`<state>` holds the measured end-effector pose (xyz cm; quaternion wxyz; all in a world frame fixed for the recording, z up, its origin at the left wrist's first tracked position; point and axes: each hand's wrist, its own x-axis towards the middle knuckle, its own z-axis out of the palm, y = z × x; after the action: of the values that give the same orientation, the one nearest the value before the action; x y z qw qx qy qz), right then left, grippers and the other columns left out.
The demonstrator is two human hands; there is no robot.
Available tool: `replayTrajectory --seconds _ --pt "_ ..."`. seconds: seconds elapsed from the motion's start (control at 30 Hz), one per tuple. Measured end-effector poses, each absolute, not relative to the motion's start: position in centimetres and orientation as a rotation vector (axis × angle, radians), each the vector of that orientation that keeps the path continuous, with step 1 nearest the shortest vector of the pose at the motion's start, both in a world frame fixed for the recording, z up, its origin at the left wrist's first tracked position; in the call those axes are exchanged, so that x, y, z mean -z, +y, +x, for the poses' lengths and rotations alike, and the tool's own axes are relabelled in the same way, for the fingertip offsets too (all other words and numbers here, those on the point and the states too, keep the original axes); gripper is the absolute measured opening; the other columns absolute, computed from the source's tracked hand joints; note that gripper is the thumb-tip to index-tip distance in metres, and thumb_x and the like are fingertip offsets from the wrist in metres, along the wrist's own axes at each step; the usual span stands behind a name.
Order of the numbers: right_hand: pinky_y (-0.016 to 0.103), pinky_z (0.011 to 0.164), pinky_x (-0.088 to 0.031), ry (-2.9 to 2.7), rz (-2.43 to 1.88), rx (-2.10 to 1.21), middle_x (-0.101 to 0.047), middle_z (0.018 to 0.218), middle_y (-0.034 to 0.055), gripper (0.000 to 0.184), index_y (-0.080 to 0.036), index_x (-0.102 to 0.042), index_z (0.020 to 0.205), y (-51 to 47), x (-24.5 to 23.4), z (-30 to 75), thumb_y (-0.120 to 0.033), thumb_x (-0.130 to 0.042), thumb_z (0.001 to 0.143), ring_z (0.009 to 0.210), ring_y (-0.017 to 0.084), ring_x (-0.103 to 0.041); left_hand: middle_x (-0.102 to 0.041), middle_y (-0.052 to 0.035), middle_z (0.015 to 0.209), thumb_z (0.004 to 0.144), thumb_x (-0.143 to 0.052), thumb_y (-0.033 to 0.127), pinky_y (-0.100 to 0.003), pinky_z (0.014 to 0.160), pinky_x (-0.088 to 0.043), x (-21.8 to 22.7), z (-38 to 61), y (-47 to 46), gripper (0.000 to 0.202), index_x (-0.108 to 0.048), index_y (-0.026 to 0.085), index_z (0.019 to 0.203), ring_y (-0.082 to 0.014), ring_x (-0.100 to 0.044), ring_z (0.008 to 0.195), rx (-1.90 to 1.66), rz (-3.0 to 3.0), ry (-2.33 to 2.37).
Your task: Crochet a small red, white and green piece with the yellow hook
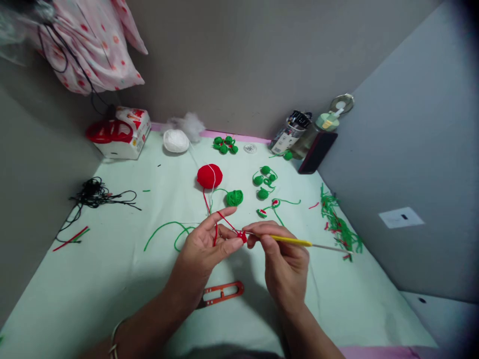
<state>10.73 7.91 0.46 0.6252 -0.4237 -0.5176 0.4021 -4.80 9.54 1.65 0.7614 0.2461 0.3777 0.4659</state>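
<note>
Between thumb and fingers, my left hand [204,244] pinches a small red crochet piece [242,237], with red yarn [226,219] running over its raised index finger. My right hand [284,259] grips a crochet hook [292,241] by its yellow handle, and the hook's tip meets the red piece. Beyond my hands lie a red yarn ball [209,176] and a smaller green yarn ball [234,198]. Two small round pieces in green, white and red, one of them a crochet piece [262,213], rest nearby. Orange thread snips [223,293] lie below my left wrist.
White yarn [175,141], green crocheted balls [262,193] and a green cluster [225,144] sit farther back. A tissue box [138,132] and black cords [93,192] are left. A pen holder [286,137], a phone [318,152] and green scraps [337,219] line the right.
</note>
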Motion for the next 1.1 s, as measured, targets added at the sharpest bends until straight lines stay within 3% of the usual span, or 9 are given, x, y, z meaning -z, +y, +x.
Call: replayTrajectory --seconds 0.3,0.5,0.67,0.8,0.9,1.1 --pt "0.03 0.071 -0.058 -1.18 -0.926 -1.004 -0.079 0.1 0.0045 0.017 -0.027 -0.08 0.105 8.01 -0.51 10.81 -0.025 -0.063 0.103 0.078 0.015 -0.069 -0.077 0.0001 0.094 0.084 -0.087 0.028 -0.028 0.084 -0.046 -1.63 -4.94 9.4 0.054 -0.068 0.025 0.134 -0.0118 -0.064 0.081 -0.983 0.558 0.814" --pt "0.03 0.072 -0.062 -1.171 -0.913 -1.009 -0.081 0.098 0.0042 0.019 -0.025 -0.078 0.105 7.91 -1.04 10.76 -0.026 -0.059 0.106 0.075 0.014 -0.074 -0.07 0.0046 0.079 0.081 -0.089 0.028 -0.026 0.076 -0.044 -1.52 -5.02 9.46 0.052 -0.069 0.023 0.129 -0.0104 -0.06 0.074 -1.051 0.558 0.873" --pt "0.033 0.078 -0.061 -1.335 -0.95 -0.757 -0.08 0.108 0.0032 0.026 -0.028 -0.076 0.113 7.28 -0.84 10.59 -0.017 -0.054 0.107 0.082 0.015 -0.074 -0.066 0.0066 0.073 0.082 -0.088 0.027 -0.026 0.073 -0.043 -1.64 -4.87 9.45 0.052 -0.068 0.022 0.129 -0.0103 -0.056 0.07 -1.082 0.578 0.903" --pt "0.034 0.084 -0.06 -1.465 -0.925 -0.665 -0.08 0.111 0.0035 0.03 -0.029 -0.076 0.118 7.28 -0.47 10.43 -0.011 -0.057 0.104 0.1 0.018 -0.072 -0.066 0.0059 0.073 0.082 -0.088 0.026 -0.028 0.075 -0.043 -1.67 -4.81 9.29 0.063 -0.063 0.022 0.139 -0.0116 -0.057 0.07 -1.046 0.555 0.851" --pt "0.034 0.088 -0.059 -1.494 -0.938 -0.65 -0.08 0.108 0.0032 0.03 -0.029 -0.077 0.117 7.45 -0.39 10.39 -0.01 -0.057 0.103 0.103 0.018 -0.071 -0.067 0.0052 0.074 0.08 -0.089 0.025 -0.029 0.073 -0.043 -1.68 -4.74 9.23 0.072 -0.059 0.021 0.145 -0.0116 -0.055 0.068 -1.022 0.543 0.818" --pt "0.033 0.073 -0.058 -1.371 -0.897 -0.793 -0.078 0.109 0.0045 0.025 -0.028 -0.078 0.112 7.64 -0.6 10.62 -0.018 -0.056 0.106 0.092 0.018 -0.069 -0.066 0.0054 0.074 0.082 -0.088 0.028 -0.028 0.068 -0.038 -1.74 -4.95 9.41 0.076 -0.054 0.019 0.15 -0.0114 -0.051 0.068 -1.051 0.549 0.859"
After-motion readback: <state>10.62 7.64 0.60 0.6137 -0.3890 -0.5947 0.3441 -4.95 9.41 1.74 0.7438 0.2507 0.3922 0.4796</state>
